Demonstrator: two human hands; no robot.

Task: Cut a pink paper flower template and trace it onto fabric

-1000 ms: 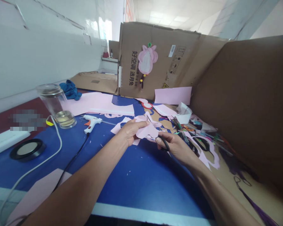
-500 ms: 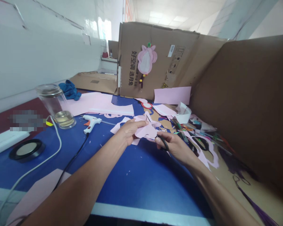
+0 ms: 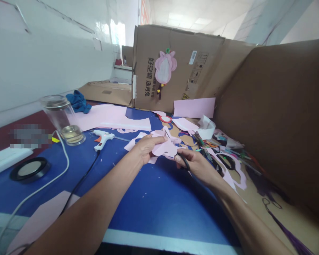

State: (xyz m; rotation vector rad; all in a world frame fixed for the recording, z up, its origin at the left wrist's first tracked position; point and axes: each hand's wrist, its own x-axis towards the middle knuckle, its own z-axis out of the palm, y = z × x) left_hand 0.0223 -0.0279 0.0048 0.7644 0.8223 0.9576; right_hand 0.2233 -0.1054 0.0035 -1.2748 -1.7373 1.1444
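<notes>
My left hand pinches a pink paper cutout with curved edges, thumb on top, above the blue table. At the cutout's right edge, my right hand is closed around the black handles of a pair of scissors. The blades are largely hidden by the paper and fingers. Pink paper scraps lie beneath and behind the hands. A pink paper flower shape with a green top hangs on the cardboard behind.
On the left are a glass jar, a white glue gun with a black cord, black tape and a white cable. Pink offcuts and tools clutter the right. Cardboard walls stand behind and right.
</notes>
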